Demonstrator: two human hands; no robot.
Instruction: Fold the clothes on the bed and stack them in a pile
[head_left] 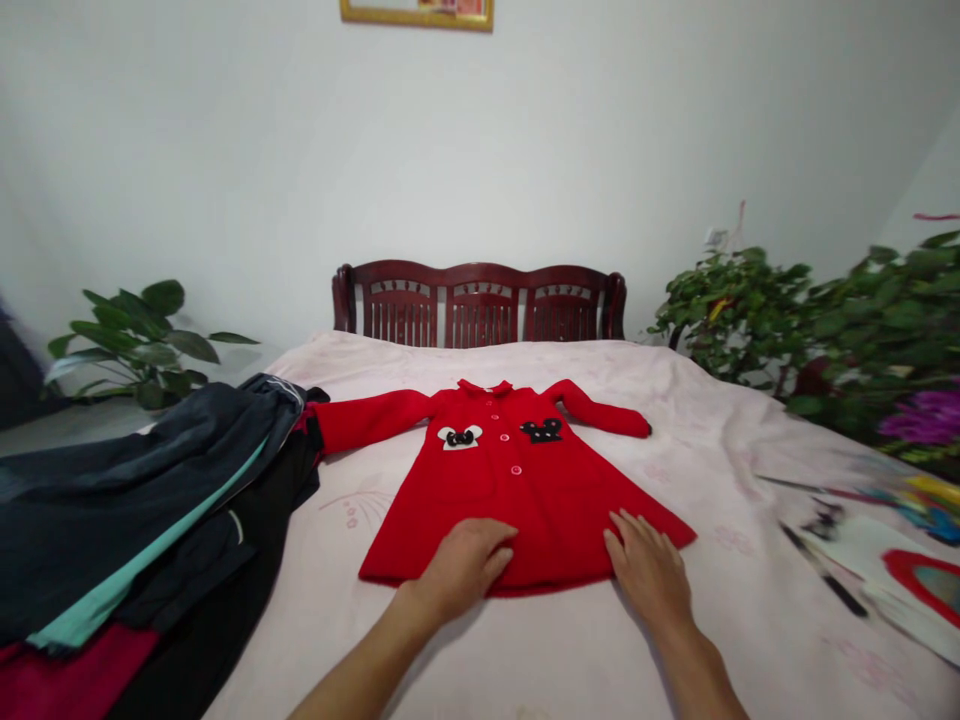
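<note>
A small red coat (517, 480) with pink buttons and two mouse-head patches lies spread flat on a pale pink bed sheet (720, 620), sleeves stretched out to both sides. My left hand (465, 565) rests on the coat's lower hem at the left, fingers curled down onto the fabric. My right hand (649, 570) lies flat on the hem at the right, fingers stretched out and together. Neither hand lifts the cloth.
A pile of dark clothes (142, 520) with a teal stripe lies at the bed's left. A dark wooden headboard (480, 305) stands behind. Leafy plants (142, 345) flank the bed, with more plants (817, 330) at the right. A colourful printed cloth (892, 560) lies at the right edge.
</note>
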